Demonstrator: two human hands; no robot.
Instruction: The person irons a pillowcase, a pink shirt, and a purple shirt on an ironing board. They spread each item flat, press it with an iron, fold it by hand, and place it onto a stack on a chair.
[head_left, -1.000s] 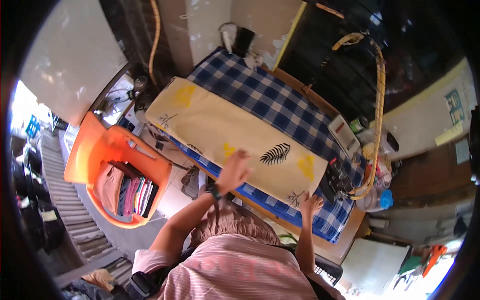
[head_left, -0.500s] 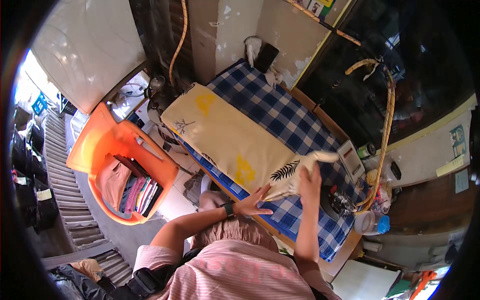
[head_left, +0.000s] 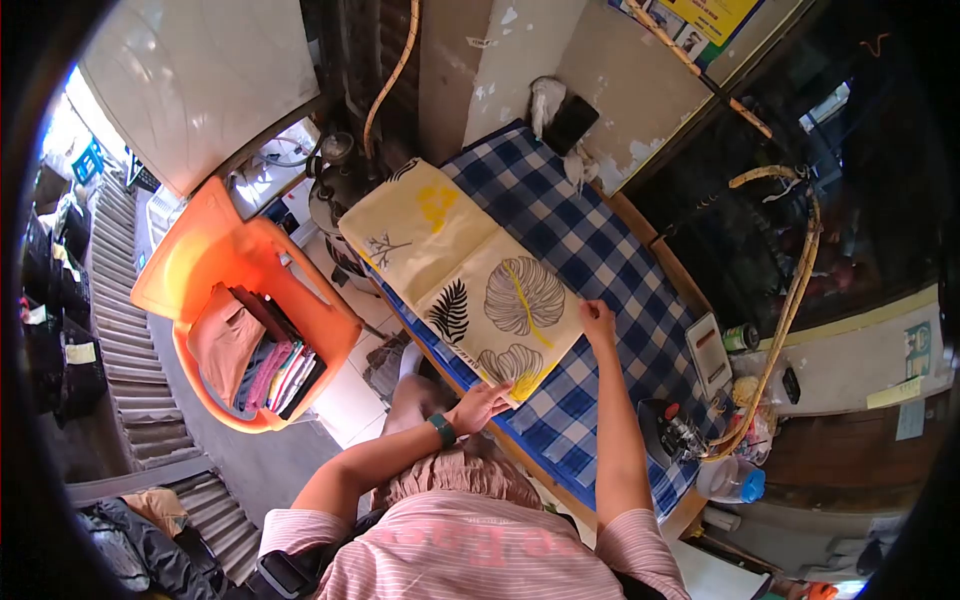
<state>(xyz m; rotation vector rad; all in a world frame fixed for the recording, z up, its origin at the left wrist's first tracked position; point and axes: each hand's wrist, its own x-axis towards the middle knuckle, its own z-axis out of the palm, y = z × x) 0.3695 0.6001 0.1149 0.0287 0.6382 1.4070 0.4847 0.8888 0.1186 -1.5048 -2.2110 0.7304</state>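
Note:
A cream cloth (head_left: 468,262) printed with leaves and yellow flowers lies folded on the blue-and-white checked cover (head_left: 610,260). Its near part is doubled over, with large grey leaves and a black fern facing up. My right hand (head_left: 598,322) is closed, pinching the cloth's right corner. At the near corner, beside the front edge of the table, my left hand (head_left: 480,408) has its fingertips closed on the cloth's edge. A dark watch (head_left: 441,430) is on my left wrist.
An iron (head_left: 662,430) stands at the table's right end, near a white device (head_left: 708,355), a can (head_left: 740,338) and a blue-lidded plastic container (head_left: 735,480). To the left, an orange chair (head_left: 335,340) holds a stack of folded clothes (head_left: 262,365). A wrapped cord (head_left: 790,300) hangs at right.
The near end of the cloth has been folded over toward the far left, showing large leaf prints. My right hand has moved up slightly; my left hand has come to the cloth's near corner.

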